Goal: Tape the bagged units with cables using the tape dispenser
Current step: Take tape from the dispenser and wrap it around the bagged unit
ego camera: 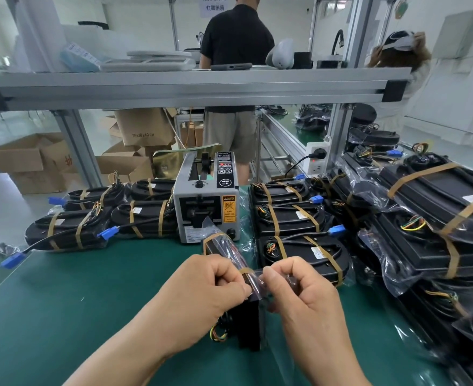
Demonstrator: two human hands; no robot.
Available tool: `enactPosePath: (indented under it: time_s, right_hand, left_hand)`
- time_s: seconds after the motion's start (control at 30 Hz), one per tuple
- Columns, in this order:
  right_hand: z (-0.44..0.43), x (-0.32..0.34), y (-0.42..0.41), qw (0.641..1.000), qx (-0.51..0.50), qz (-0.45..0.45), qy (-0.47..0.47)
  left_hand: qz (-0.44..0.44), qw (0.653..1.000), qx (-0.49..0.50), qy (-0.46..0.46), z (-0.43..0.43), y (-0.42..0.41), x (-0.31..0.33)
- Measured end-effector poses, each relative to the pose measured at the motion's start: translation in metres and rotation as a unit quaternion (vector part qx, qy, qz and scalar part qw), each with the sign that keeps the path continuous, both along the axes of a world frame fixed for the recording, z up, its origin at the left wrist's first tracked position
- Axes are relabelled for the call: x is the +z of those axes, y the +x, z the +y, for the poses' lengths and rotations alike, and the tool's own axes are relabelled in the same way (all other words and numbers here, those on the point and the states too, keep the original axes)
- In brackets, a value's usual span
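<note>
A black bagged unit (pixel 248 321) stands on edge on the green mat (pixel 62 296), its far end wrapped by a brown tape strip and coloured wires showing at its lower left. My left hand (pixel 210 288) and my right hand (pixel 299 291) meet above it, fingers curled, each pinching the clear bag and a brown tape strip (pixel 246 271) at the top. The grey tape dispenser (pixel 207 201) sits just behind the unit, with a piece of tape sticking out of its outlet.
Taped bagged units lie left of the dispenser (pixel 96 218), right of it (pixel 291 221) and piled at the far right (pixel 436 218). An aluminium shelf beam (pixel 190 87) crosses overhead. A person in black (pixel 235 79) stands behind the bench; cardboard boxes (pixel 32 160) sit on the floor.
</note>
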State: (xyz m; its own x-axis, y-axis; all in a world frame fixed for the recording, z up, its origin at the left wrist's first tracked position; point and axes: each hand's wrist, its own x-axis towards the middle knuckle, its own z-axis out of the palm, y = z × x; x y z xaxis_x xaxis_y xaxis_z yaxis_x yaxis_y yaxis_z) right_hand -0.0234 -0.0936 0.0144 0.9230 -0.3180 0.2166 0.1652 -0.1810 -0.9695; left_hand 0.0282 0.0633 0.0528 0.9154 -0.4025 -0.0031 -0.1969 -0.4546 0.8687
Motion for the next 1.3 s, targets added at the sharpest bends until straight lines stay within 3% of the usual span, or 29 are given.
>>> enactPosePath:
  time_s: [0.73,0.93,1.3]
  right_hand:
    - [-0.001,-0.003,0.0,1.0,-0.004,-0.007,-0.017]
    - [-0.001,-0.003,0.0,1.0,-0.002,-0.006,-0.025]
    - [-0.001,-0.003,0.001,1.0,0.001,-0.007,-0.023]
  left_hand:
    - [0.031,0.994,0.0,-0.106,0.001,-0.004,-0.01]
    - [-0.017,0.996,0.009,-0.086,0.0,-0.005,-0.013]
    - [-0.027,0.997,0.005,-0.072,0.002,-0.005,-0.014]
